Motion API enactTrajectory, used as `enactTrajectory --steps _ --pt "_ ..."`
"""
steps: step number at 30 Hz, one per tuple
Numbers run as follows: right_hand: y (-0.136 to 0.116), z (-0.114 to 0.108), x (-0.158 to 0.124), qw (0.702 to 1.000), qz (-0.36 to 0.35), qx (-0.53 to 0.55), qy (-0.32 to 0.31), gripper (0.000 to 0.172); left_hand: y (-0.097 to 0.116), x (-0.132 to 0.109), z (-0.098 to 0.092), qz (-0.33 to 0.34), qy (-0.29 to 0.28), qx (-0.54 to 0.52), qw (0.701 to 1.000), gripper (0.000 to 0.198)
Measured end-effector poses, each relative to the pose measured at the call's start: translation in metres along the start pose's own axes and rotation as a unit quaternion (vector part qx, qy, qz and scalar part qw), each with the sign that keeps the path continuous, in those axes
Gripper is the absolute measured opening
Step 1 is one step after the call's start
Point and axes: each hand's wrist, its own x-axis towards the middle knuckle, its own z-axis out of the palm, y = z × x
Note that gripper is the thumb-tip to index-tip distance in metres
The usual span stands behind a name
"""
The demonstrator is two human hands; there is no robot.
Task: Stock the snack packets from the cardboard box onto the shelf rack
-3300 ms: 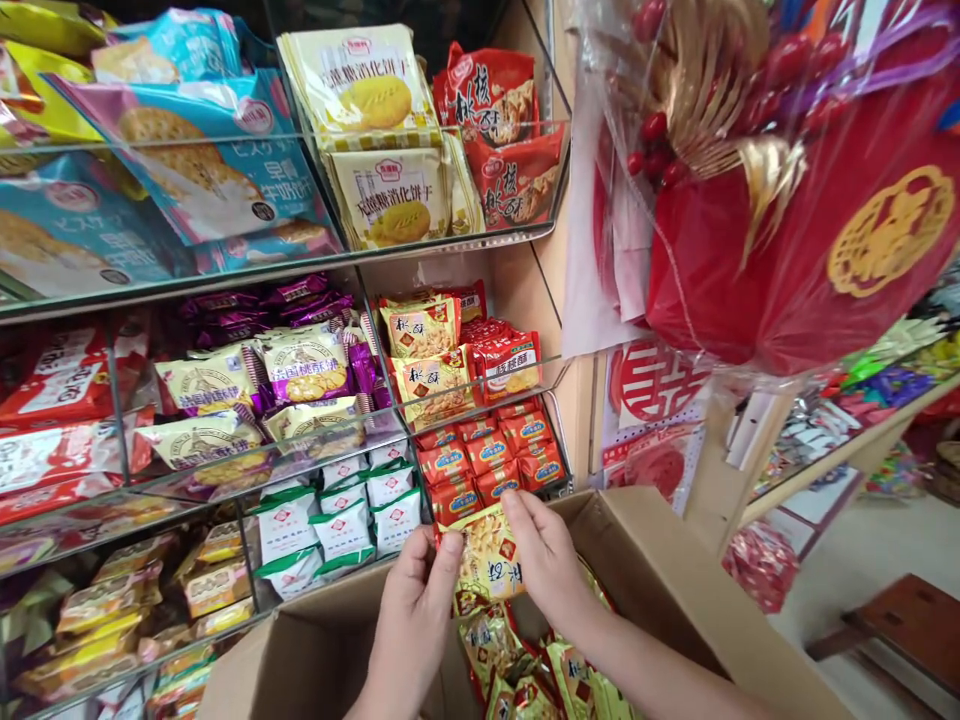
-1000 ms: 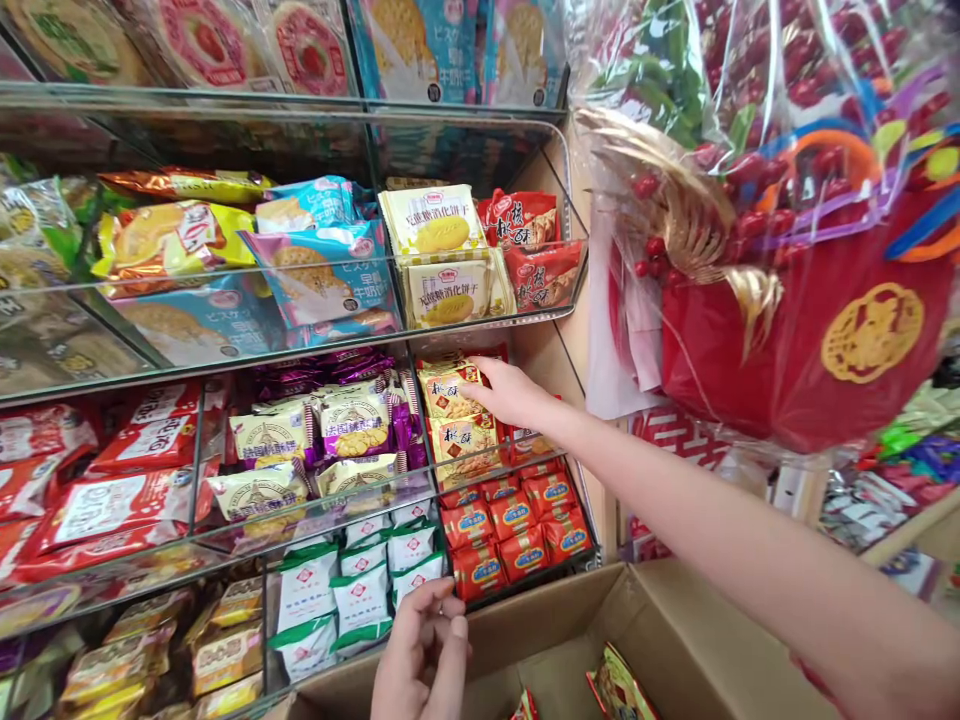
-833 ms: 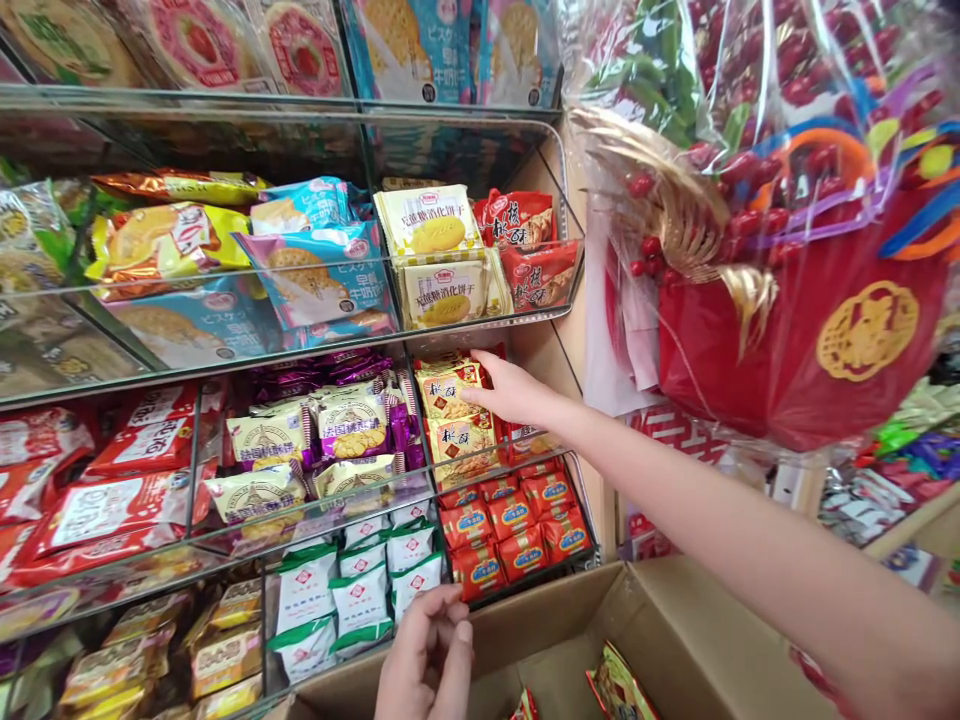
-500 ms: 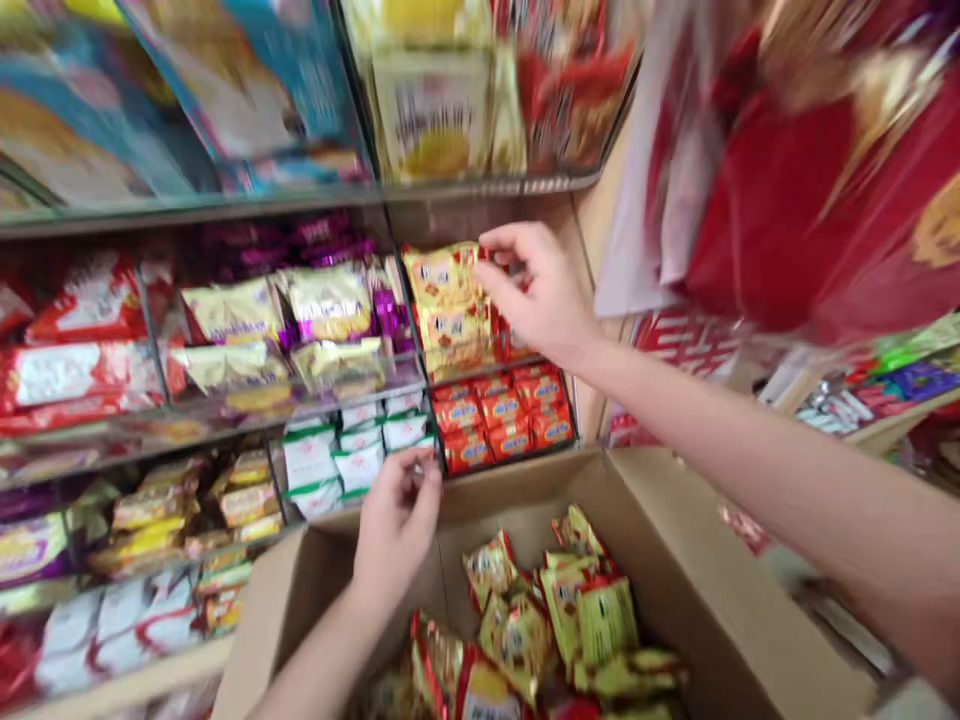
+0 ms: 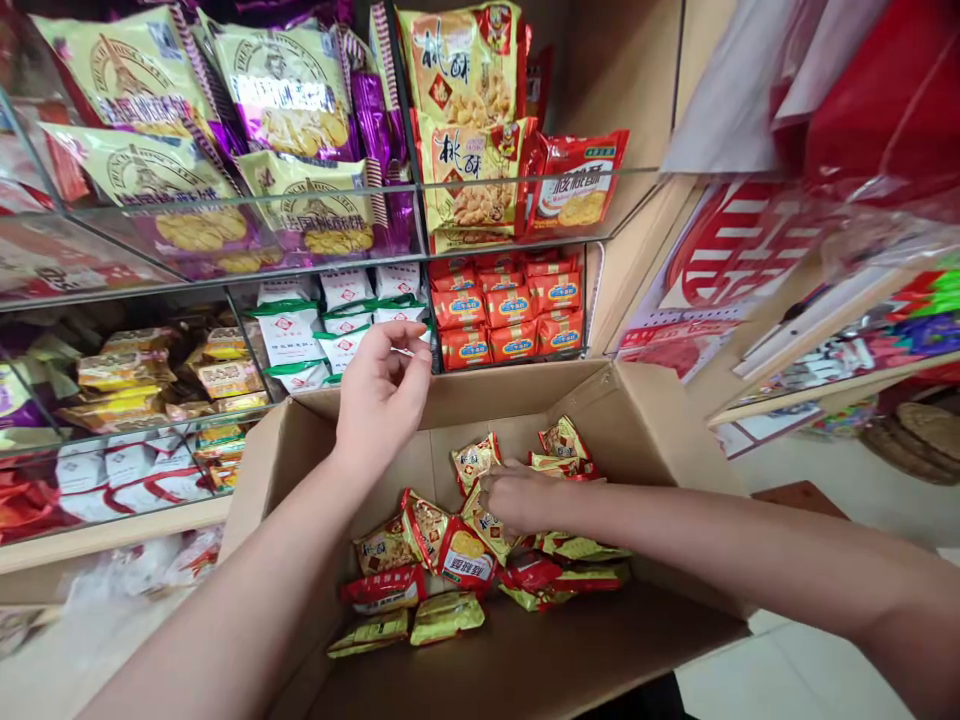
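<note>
Indoors | shop | glass shelves (image 5: 225,283) stocked | cardboard box (image 5: 660,450) of snack packets (image 5: 450,545)

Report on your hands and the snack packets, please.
Left hand empty over cardboard box rim. Right hand on snack packets inside, grip unclear. Nothing blocking.

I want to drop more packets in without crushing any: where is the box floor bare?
Bare cardboard shows along the near side of the cardboard box, in front of the snack packets, and at the far left below the left hand. The middle is crowded, where the right hand rests on the packets.
</note>
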Motion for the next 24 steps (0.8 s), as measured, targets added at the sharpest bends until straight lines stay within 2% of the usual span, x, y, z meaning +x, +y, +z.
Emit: enactTrajectory --steps 4,7,10,13,18,20,22,23,24 --pt "-0.005 0.005 0.010 0.999 0.027 0.020 0.007 0.030 -0.003 0.000 -0.001 -0.001 -0.002 0.009 1.000 0.013" --pt "-0.005 0.005 0.017 0.995 0.075 0.059 0.033 0.029 -0.003 0.000 -0.001 -0.005 -0.007 0.013 1.000 0.012" --pt "-0.013 0.007 0.026 0.986 0.116 0.089 0.076 0.042 -0.004 0.001 0.000 -0.012 -0.010 0.017 1.000 0.012" --pt "-0.027 0.015 0.032 0.990 0.100 0.076 0.071 0.052 -0.004 0.001 -0.002 -0.019 -0.013 0.027 0.999 0.013" --pt "-0.043 0.029 0.042 0.992 0.035 0.081 0.090 0.034 -0.007 0.001 -0.008 -0.028 -0.027 0.047 0.998 0.013" --pt "-0.040 0.023 0.045 0.991 0.029 0.106 0.078 0.030 -0.008 0.002 -0.010 -0.023 -0.034 0.044 0.998 0.013" --pt "-0.033 0.004 0.040 0.985 0.038 0.159 0.059 0.029 -0.007 0.003 -0.013 -0.017 -0.039 0.036 0.998 0.015" --pt "-0.028 -0.009 0.034 0.975 0.056 0.200 0.078 0.029 -0.005 0.003 -0.015 -0.026 -0.042 0.026 0.998 0.016" --pt "-0.024 -0.024 0.026 0.957 0.080 0.249 0.124 0.029 -0.004 0.004 -0.017 -0.043 -0.047 0.007 0.998 0.019"
